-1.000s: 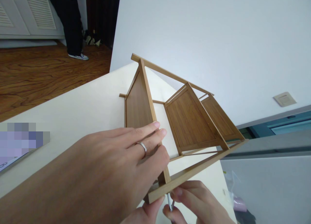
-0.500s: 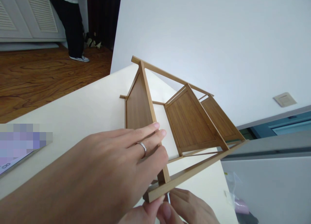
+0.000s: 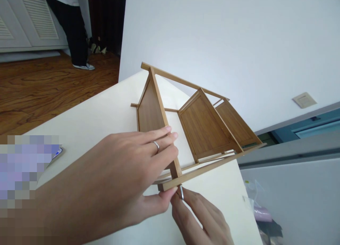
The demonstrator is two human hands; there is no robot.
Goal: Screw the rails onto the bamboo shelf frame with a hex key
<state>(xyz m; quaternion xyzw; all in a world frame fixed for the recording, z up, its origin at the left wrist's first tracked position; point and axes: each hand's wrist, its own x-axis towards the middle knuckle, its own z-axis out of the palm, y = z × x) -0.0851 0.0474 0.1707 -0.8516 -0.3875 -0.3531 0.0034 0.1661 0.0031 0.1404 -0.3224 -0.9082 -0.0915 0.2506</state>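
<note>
Brown wooden shelf frame with 3 flat boards [image 3: 204, 126] sits on the cream flat table [image 3: 87, 121], its long rails running from near left to far right. At its near left corner, the left hand [image 3: 132, 167] lies over the end post, fingers close together, thumb under the rail. Just below, the right hand [image 3: 202, 216] pinches a thin silver metal rod [image 3: 182, 193]. The rod stands nearly upright, top end at the rail; I cannot tell if it goes in. Far behind is a white smooth wall [image 3: 225, 36].
</note>
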